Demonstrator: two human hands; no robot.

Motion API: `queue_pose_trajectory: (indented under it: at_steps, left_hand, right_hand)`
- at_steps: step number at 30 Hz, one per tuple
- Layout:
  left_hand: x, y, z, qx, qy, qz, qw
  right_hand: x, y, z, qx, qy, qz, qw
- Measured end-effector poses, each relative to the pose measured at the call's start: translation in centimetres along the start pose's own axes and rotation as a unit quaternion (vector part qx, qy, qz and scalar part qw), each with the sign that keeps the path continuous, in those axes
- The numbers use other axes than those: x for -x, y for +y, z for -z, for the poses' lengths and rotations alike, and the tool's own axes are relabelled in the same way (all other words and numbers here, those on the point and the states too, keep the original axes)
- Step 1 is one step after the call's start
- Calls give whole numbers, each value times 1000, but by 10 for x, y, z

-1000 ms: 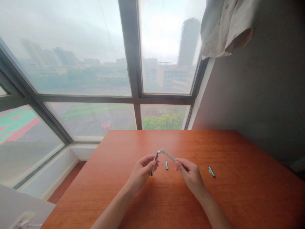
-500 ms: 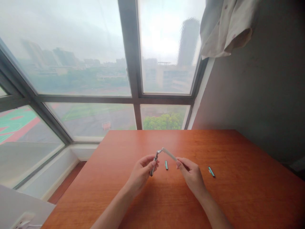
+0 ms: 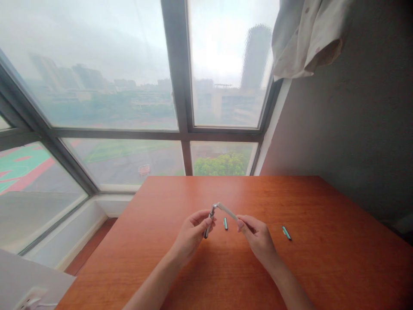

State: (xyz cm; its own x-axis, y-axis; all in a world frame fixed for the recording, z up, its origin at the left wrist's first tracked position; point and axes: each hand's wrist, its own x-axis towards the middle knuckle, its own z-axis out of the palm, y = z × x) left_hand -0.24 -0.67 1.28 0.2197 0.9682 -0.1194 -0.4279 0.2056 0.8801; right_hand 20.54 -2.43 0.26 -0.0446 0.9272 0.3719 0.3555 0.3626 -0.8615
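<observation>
My left hand point(image 3: 190, 234) is closed round a razor handle point(image 3: 207, 230), dark with a silvery neck, held upright and leaning a little. No blade head shows on its top. In my right hand point(image 3: 258, 234) I pinch the lower end of a slim pale stick point(image 3: 228, 212) shaped like a toothbrush. Its far tip meets or nearly meets the top of the razor handle; bristles cannot be made out. Behind the gap between my hands lies a razor cartridge point(image 3: 225, 224) with a green strip. A second razor cartridge point(image 3: 286, 233) rests right of my right hand.
Both forearms reach over a reddish-brown wooden table point(image 3: 161, 198). Large windows point(image 3: 122, 86) stand behind it, and a grey wall point(image 3: 338, 129) rises on the right. A pale garment point(image 3: 306, 38) hangs at the upper right. A wall socket point(image 3: 30, 300) with a plug is at the lower left.
My right hand and the pale stick have shifted slightly left, bringing the stick's tip closer against the razor handle's top. My left hand and the cartridges stay about the same.
</observation>
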Motion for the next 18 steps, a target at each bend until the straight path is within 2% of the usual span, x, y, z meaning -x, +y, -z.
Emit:
queue_pose_trajectory:
  at_steps: [18]
  left_hand:
    - [1, 2, -1, 6, 6, 7, 1000]
  right_hand:
    - [0, 0, 2, 17, 26, -16, 999]
